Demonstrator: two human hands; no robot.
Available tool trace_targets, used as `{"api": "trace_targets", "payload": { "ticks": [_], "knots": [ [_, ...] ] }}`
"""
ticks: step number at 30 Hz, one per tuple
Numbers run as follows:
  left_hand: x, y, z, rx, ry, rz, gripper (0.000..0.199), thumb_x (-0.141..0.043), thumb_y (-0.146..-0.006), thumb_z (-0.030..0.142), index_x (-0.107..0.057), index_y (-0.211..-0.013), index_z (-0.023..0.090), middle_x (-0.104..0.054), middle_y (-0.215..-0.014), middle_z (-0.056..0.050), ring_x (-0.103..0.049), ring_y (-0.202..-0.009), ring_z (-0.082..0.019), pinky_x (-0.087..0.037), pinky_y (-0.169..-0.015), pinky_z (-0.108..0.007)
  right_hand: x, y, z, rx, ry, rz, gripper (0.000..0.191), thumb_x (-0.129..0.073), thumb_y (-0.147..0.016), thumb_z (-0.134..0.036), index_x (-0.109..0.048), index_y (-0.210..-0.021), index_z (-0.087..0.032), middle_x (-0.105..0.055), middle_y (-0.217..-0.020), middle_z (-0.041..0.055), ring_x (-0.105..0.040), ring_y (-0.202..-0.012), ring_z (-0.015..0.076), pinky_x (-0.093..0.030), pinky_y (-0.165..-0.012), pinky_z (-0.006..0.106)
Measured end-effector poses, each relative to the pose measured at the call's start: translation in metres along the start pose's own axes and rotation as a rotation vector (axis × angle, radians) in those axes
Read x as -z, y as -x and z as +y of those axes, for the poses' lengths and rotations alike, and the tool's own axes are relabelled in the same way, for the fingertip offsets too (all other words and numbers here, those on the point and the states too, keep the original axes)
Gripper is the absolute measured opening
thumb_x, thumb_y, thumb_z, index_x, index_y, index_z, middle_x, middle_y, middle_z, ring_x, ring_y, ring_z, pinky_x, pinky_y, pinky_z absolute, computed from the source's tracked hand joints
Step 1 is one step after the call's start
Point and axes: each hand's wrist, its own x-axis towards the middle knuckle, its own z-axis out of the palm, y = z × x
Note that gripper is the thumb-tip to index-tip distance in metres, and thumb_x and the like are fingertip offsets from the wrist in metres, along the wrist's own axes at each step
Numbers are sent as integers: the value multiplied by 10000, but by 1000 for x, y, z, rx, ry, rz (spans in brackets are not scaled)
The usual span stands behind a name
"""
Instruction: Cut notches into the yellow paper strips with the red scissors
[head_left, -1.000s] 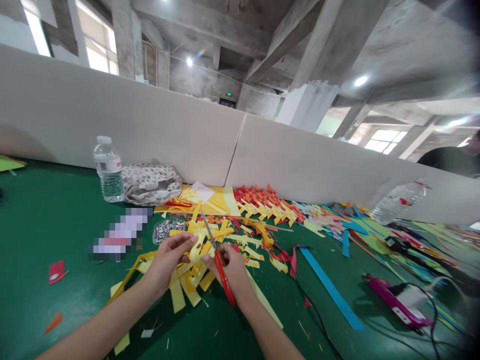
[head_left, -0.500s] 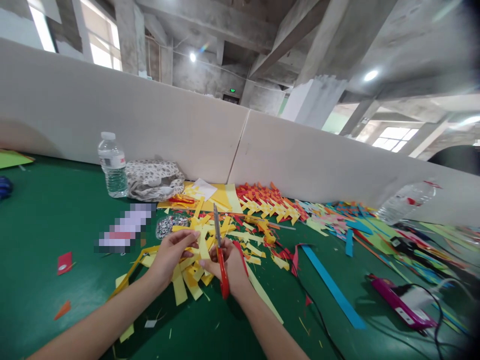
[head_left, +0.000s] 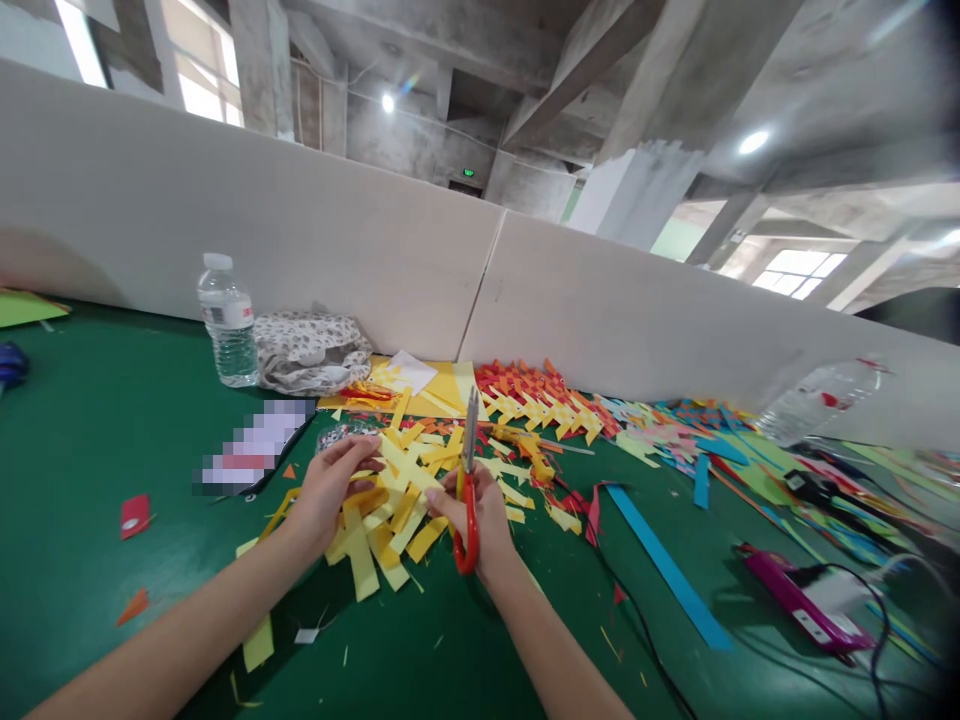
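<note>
A pale yellow paper strip [head_left: 410, 468] stretches between my two hands. My left hand [head_left: 330, 492] pinches its left end between thumb and fingers. The thumb of my right hand [head_left: 489, 515] presses near the strip's right end. Held in that same hand, a pair of red-handled scissors [head_left: 467, 535] points up and away, its blades looking closed. Beneath both hands lies a loose heap of yellow paper strips [head_left: 397, 530], partly hidden by the fingers.
Behind the heap lie a woven red and yellow paper piece [head_left: 536, 400] and a yellow glue gun [head_left: 536, 460]. A water bottle [head_left: 229, 325] stands at left beside a patterned cloth bag [head_left: 311, 352]. At right are a blue strip [head_left: 667, 570], a purple power strip [head_left: 802, 600] and cables.
My hands have moved apart, the right one shifting rightward with the scissors. The yellow strip, upright between the hands before, now slants across the gap.
</note>
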Motion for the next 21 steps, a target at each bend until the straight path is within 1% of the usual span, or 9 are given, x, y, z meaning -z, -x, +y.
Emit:
{"api": "trace_targets", "payload": {
  "ticks": [2, 5, 9, 12, 17, 21],
  "knots": [
    [1, -1, 0, -21, -3, 5, 253, -666, -577, 368, -636, -752, 187, -586, -720, -7, -568, -664, -123, -442, -499, -183, 1, 0, -4, -15, -23, 24, 372, -728, -517, -235, -408, -706, -199, -501, -626, -77, -564, -468, 106, -481, -468, 250],
    [0, 0, 0, -52, -17, 7, 235, -657, -593, 363, -623, -745, 187, -576, -742, -8, -559, -651, -113, -425, -477, -165, 0, 2, -10, -22, -38, 50, 381, -734, -507, -237, -407, -698, -197, -500, -601, -82, -581, -475, 117, -489, -479, 252],
    [-1, 2, 3, -67, -28, 6, 222, -654, -603, 363, -601, -724, 185, -554, -753, -5, -545, -653, -108, -415, -470, -155, -1, 3, -12, -38, -69, 45, 395, -745, -489, -229, -413, -701, -197, -488, -597, -87, -596, -503, 124, -506, -504, 258],
    [-1, 2, 4, -73, -33, 16, 239, -661, -589, 371, -599, -715, 177, -559, -730, -6, -545, -633, -115, -423, -474, -170, -1, 4, -12, -45, -66, 36, 396, -746, -491, -235, -413, -702, -195, -483, -607, -88, -592, -477, 121, -518, -499, 271],
    [0, -1, 5, -43, -19, 22, 258, -673, -572, 370, -611, -713, 164, -569, -717, -17, -546, -625, -117, -428, -473, -173, -1, 5, -11, -28, -71, 22, 396, -742, -508, -266, -411, -713, -195, -486, -629, -85, -593, -474, 121, -537, -519, 292],
    [-2, 1, 1, -2, 36, -27, 269, -658, -595, 378, -620, -777, 184, -574, -774, -18, -546, -655, -112, -439, -483, -169, -1, 5, -11, -19, -69, 47, 403, -743, -514, -285, -411, -721, -194, -494, -619, -87, -595, -464, 122, -536, -525, 292]
  ]
}}
